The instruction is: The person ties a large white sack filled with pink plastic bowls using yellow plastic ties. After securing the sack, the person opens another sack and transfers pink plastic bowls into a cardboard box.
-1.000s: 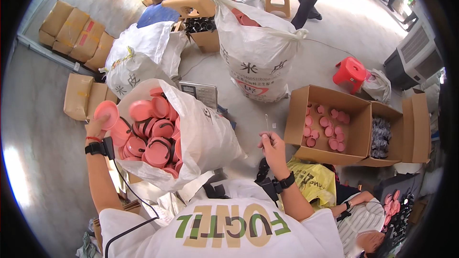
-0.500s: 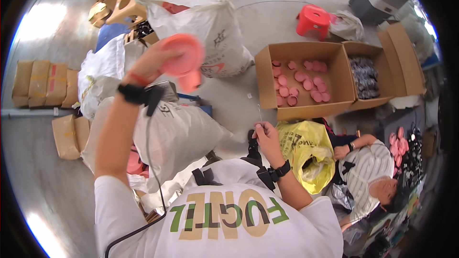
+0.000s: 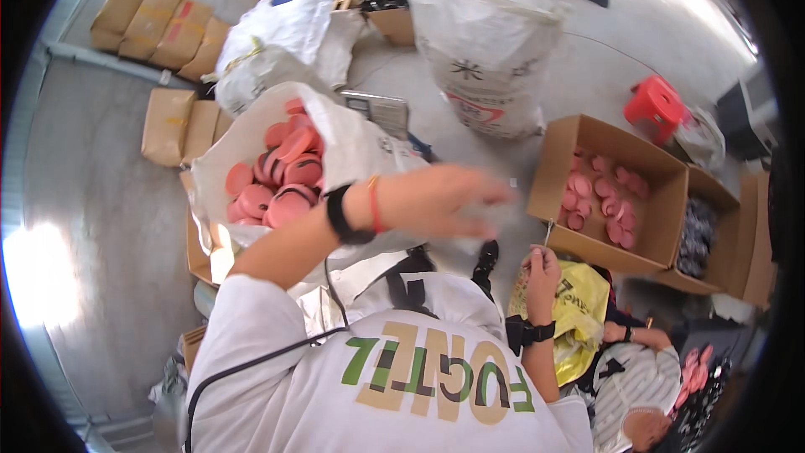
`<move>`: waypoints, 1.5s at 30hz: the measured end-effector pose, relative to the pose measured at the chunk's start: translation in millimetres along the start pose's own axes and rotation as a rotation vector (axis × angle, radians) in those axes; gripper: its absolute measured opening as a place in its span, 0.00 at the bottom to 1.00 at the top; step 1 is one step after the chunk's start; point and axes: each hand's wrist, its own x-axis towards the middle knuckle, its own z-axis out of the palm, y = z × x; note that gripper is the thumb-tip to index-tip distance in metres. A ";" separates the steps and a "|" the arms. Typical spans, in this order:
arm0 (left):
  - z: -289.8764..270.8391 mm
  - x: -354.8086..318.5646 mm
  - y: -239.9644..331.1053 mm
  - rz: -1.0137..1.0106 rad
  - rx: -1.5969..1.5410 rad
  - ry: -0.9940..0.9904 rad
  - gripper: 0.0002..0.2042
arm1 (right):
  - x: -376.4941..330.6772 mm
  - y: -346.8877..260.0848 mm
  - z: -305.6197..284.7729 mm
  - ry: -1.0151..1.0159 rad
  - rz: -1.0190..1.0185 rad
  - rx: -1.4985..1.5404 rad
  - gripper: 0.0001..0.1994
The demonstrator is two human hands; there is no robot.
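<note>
My left hand (image 3: 453, 200) reaches across in front of me, blurred by motion, its fingers stretched out and apart with nothing visible in them. Under that forearm, an open white woven sack (image 3: 199, 193) holds several pink round plastic parts (image 3: 289, 169), some with dark slots. My right hand (image 3: 542, 272) is closed on a thin metal rod-like tool (image 3: 549, 235), which points up near the corner of a cardboard box (image 3: 587, 250). Small pink round pieces (image 3: 620, 222) lie in that box. Its exact tip is too small to make out.
Beside my right hand is a yellow plastic bag (image 3: 587, 289), with a co-worker (image 3: 641, 377) sitting past it. A tall white sack (image 3: 486, 42) and a red stool (image 3: 654, 109) stand farther off. Brown cartons (image 3: 163, 25) are at the far left. Another person's legs show at the top.
The pink round part is gone from my left hand, which has swung down and right with fingers stretched. My view has turned left, showing the pink parts in the sack.
</note>
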 end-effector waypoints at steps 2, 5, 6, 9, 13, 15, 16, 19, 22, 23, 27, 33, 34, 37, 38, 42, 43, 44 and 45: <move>-5.1 -63.6 -13.9 -0.208 -0.080 0.065 0.16 | 11.0 -3.3 21.7 -0.034 -0.010 -0.021 0.09; -23.0 -147.7 -68.3 -0.467 0.012 0.586 0.14 | 24.7 -14.5 62.9 -0.056 -0.062 -0.090 0.10; -26.7 -178.1 -93.0 -0.502 -0.263 0.801 0.15 | 25.4 -22.4 81.7 -0.084 -0.073 -0.101 0.10; -35.6 -256.1 -179.6 -0.742 0.033 0.857 0.26 | 25.1 -33.7 137.0 -0.145 -0.098 -0.159 0.11; -44.2 -266.1 -221.8 -0.802 0.140 0.628 0.45 | 11.6 -32.2 194.8 -0.212 -0.160 -0.288 0.11; -48.0 -266.0 -242.1 -0.871 0.157 0.564 0.47 | 1.0 -25.2 214.8 -0.255 -0.215 -0.347 0.11; -48.1 -263.5 -247.8 -0.890 0.153 0.522 0.48 | -2.2 -20.5 220.2 -0.263 -0.244 -0.378 0.11; -53.8 -254.0 -245.7 -0.901 0.230 0.395 0.50 | -10.0 -4.2 227.4 -0.274 -0.215 -0.376 0.10; -42.6 -252.8 -233.7 -0.848 0.354 0.320 0.49 | -14.1 0.9 227.9 -0.222 -0.152 -0.326 0.10; -42.9 -257.3 -239.0 -0.856 0.328 0.344 0.48 | -14.4 2.8 225.4 -0.216 -0.137 -0.315 0.10; -51.9 -260.5 -250.6 -0.933 0.261 0.398 0.38 | -10.5 12.2 210.7 -0.185 -0.128 -0.310 0.10; -85.0 -268.6 -205.0 -0.935 -0.130 0.496 0.23 | 1.6 16.4 178.1 -0.127 -0.123 -0.211 0.10; -92.7 -271.5 -188.3 -1.027 0.034 0.464 0.24 | 3.3 15.9 171.1 -0.114 -0.120 -0.202 0.10; -91.1 -308.4 -156.2 -0.957 -0.166 0.835 0.27 | 6.2 10.2 149.6 -0.120 -0.057 -0.140 0.09; -95.1 -302.7 -130.4 -0.895 -0.193 0.908 0.28 | 7.8 9.7 143.9 -0.148 -0.043 -0.108 0.10; -81.5 -257.5 -62.1 -0.699 -0.445 1.175 0.24 | 11.2 -4.5 135.5 -0.399 -0.022 0.095 0.16; -72.7 -242.3 -51.7 -0.701 -0.520 1.098 0.25 | 9.4 -15.8 137.2 -0.500 -0.024 0.168 0.18; -61.4 -228.0 -43.3 -0.703 -0.599 1.025 0.26 | 8.2 -28.1 140.1 -0.616 -0.066 0.204 0.23; -48.5 -211.5 -36.1 -0.703 -0.678 0.950 0.26 | 7.7 -40.7 143.6 -0.731 -0.110 0.239 0.29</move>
